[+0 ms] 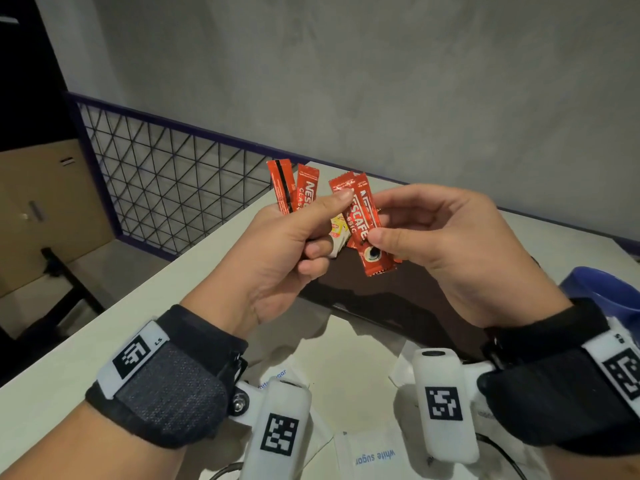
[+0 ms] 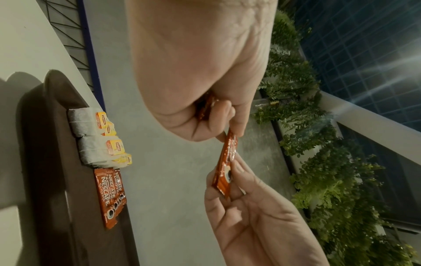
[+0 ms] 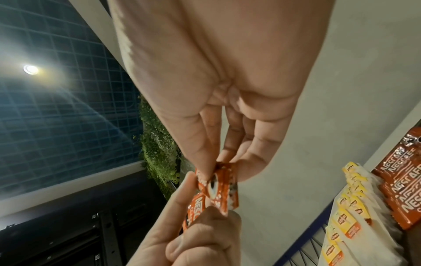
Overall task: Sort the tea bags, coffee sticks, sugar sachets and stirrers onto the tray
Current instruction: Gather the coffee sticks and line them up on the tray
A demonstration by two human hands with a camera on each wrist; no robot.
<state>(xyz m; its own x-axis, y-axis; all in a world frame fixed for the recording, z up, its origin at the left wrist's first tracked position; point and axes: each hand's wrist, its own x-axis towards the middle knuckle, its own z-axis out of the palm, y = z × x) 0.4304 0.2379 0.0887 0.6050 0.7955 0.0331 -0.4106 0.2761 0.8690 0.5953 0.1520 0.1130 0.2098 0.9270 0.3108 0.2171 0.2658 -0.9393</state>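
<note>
Above the brown tray (image 1: 398,299), my left hand (image 1: 322,216) grips a fan of several red coffee sticks (image 1: 306,192). My right hand (image 1: 377,220) pinches the lower end of the front coffee stick (image 1: 363,230) between thumb and fingers, while my left thumb still presses on its top. The left wrist view shows that stick (image 2: 227,162) held by both hands. On the tray's far end lie a row of tea bags (image 2: 98,136) with yellow tags and a small stack of coffee sticks (image 2: 109,194). No stirrers are in view.
White sugar sachets (image 1: 374,455) lie on the pale table (image 1: 86,341) near me, partly under my wrists. A blue object (image 1: 599,289) sits at the right edge. A wire-mesh railing (image 1: 156,188) runs along the table's far left side, with a grey wall behind.
</note>
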